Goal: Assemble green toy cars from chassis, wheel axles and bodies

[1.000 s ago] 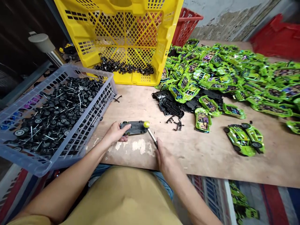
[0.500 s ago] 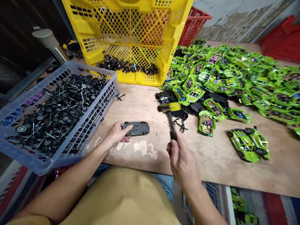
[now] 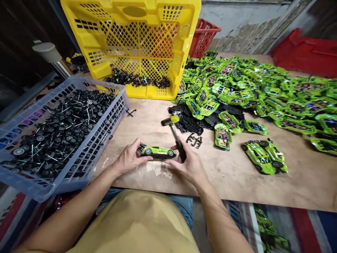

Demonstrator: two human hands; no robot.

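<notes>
A green toy car point(image 3: 158, 151) is held side-on above the wooden table, its wheels and dark base showing. My left hand point(image 3: 130, 156) grips the car's left end between thumb and fingers. At the other end, my right hand point(image 3: 188, 160) touches the car with its fingertips and keeps the black handle of a hammer point(image 3: 170, 121) in its grasp. The hammer's black and yellow head points up and away, above the car. Small dark plastic parts point(image 3: 195, 140) lie just right of the hammer.
At left stands a translucent crate point(image 3: 60, 175) of black wheels and axles. A yellow crate point(image 3: 181, 70) stands tilted behind, with black parts inside. Green car bodies point(image 3: 237, 88) pile at back right, near black bases point(image 3: 189, 119). Assembled green cars point(image 3: 265, 156) rest at right.
The car has turned from underside up to side-on. My right hand has moved left and down with the hammer and now touches the car. The view has shifted slightly.
</notes>
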